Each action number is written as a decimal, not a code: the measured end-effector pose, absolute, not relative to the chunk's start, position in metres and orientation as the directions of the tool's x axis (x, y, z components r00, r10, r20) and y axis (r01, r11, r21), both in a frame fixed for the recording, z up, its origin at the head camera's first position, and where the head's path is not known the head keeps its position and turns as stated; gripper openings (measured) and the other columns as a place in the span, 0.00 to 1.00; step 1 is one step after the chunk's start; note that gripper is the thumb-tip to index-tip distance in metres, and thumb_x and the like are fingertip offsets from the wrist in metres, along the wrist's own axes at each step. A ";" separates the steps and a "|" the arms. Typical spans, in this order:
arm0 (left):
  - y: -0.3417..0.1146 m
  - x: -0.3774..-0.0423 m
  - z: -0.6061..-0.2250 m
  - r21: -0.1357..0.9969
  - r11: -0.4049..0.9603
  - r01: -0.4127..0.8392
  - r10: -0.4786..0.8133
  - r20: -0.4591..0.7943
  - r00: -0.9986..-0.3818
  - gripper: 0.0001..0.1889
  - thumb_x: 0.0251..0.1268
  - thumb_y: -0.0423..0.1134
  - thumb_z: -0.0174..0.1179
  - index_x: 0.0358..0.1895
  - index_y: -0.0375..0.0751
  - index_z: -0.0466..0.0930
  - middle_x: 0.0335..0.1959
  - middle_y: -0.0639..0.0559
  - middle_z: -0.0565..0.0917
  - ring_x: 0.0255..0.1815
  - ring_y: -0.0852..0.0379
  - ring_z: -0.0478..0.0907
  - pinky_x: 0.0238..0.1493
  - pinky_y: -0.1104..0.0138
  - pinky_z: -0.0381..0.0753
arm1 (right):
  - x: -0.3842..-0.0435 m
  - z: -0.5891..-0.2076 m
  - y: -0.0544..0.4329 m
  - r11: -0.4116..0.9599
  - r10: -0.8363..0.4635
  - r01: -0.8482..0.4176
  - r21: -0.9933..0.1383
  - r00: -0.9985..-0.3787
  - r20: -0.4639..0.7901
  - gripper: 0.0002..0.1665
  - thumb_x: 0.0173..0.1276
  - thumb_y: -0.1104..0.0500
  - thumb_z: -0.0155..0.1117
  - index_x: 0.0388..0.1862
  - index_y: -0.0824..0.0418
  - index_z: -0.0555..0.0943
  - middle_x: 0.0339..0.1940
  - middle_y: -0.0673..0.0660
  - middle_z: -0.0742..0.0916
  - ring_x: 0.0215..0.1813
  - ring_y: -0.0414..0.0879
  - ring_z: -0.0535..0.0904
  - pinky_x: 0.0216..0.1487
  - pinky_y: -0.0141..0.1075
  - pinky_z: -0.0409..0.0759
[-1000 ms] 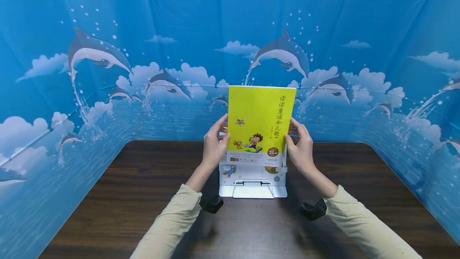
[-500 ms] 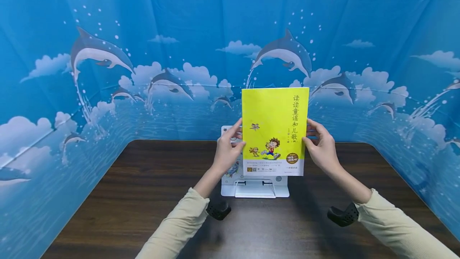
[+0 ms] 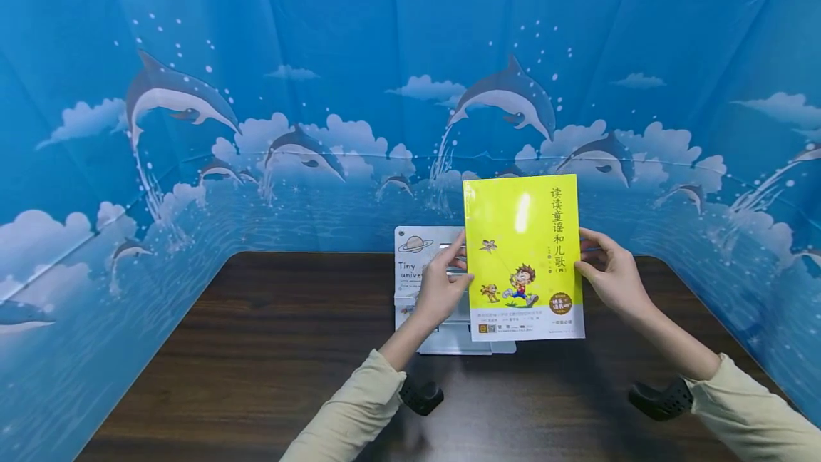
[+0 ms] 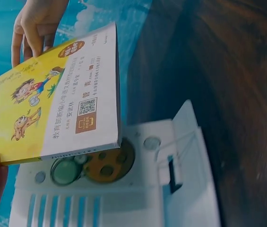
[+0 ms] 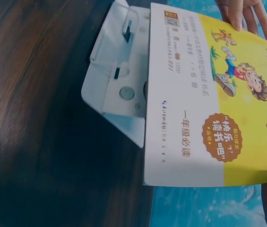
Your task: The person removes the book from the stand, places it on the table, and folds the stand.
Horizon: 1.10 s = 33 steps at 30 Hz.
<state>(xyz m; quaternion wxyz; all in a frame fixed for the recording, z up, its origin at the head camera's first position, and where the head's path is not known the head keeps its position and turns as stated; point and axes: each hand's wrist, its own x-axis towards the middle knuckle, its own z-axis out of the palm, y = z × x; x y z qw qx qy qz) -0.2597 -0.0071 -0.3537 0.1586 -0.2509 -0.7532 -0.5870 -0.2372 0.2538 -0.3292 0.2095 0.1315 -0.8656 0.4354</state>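
A yellow book [image 3: 513, 234] with a white band along its bottom is held upright, front cover facing the head camera. My left hand [image 3: 441, 289] pinches its left edge, thumb in front and fingers behind. On the opposite edge my right hand [image 3: 612, 273] grips it the same way. Behind the book and to its left stands a white book stand [image 3: 413, 262] printed with a planet and "Tiny universe". The book covers much of the stand's right side in the head view. In the left wrist view, the stand's slotted back [image 4: 100, 189] shows below the book.
The dark wooden table [image 3: 276, 348] extends to both sides and in front of the stand. A blue curtain [image 3: 321, 55] printed with dolphins and clouds encloses the back and sides. Black wrist cameras [image 3: 422, 398] hang under both forearms.
Both hands have carried the book to the right and somewhat lower, away from in front of the stand. More of the stand's left side now shows.
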 end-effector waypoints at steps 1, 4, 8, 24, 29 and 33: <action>-0.004 -0.259 -0.356 0.805 0.180 0.565 0.195 0.534 -0.823 0.36 0.48 0.18 0.59 0.65 0.36 0.61 0.45 0.43 0.77 0.39 0.57 0.74 0.36 0.72 0.80 | -0.236 -0.330 0.257 0.590 -0.046 -0.400 -0.701 -0.884 0.465 0.32 0.61 0.73 0.54 0.65 0.70 0.61 0.44 0.64 0.74 0.39 0.27 0.71 0.35 0.18 0.73; 0.006 -0.257 -0.361 0.817 0.161 0.553 0.196 0.523 -0.830 0.36 0.48 0.18 0.60 0.65 0.36 0.62 0.44 0.44 0.76 0.38 0.58 0.74 0.35 0.74 0.80 | -0.234 -0.332 0.266 0.606 -0.047 -0.369 -0.704 -0.901 0.432 0.31 0.62 0.72 0.54 0.65 0.71 0.61 0.44 0.64 0.74 0.38 0.27 0.71 0.35 0.18 0.73; 0.016 -0.252 -0.367 0.843 0.132 0.521 0.190 0.494 -0.848 0.36 0.48 0.18 0.59 0.65 0.37 0.62 0.42 0.45 0.76 0.38 0.59 0.74 0.34 0.75 0.79 | -0.234 -0.335 0.278 0.615 -0.041 -0.320 -0.721 -0.926 0.376 0.31 0.62 0.71 0.55 0.65 0.73 0.60 0.44 0.66 0.75 0.37 0.32 0.73 0.35 0.19 0.74; 0.054 -0.235 -0.394 0.922 0.092 0.376 0.235 0.347 -0.908 0.35 0.51 0.21 0.60 0.65 0.38 0.62 0.43 0.50 0.75 0.37 0.63 0.72 0.36 0.76 0.78 | -0.226 -0.359 0.321 0.634 -0.052 -0.151 -0.758 -0.987 0.153 0.33 0.61 0.71 0.54 0.64 0.76 0.57 0.45 0.68 0.74 0.38 0.47 0.75 0.35 0.27 0.78; 0.062 -0.231 -0.399 0.923 0.123 0.365 0.285 0.319 -0.904 0.35 0.52 0.23 0.60 0.66 0.38 0.60 0.43 0.51 0.74 0.37 0.66 0.71 0.32 0.78 0.77 | -0.224 -0.368 0.333 0.650 -0.069 -0.123 -0.750 -0.992 0.103 0.34 0.61 0.70 0.55 0.64 0.78 0.56 0.46 0.69 0.74 0.38 0.49 0.74 0.36 0.29 0.78; 0.069 -0.229 -0.403 0.918 0.159 0.363 0.310 0.302 -0.901 0.36 0.51 0.24 0.62 0.66 0.37 0.59 0.43 0.52 0.74 0.36 0.66 0.72 0.30 0.79 0.75 | -0.223 -0.371 0.342 0.648 -0.080 -0.083 -0.757 -0.996 0.041 0.35 0.61 0.69 0.54 0.65 0.77 0.55 0.47 0.69 0.73 0.39 0.50 0.74 0.37 0.33 0.78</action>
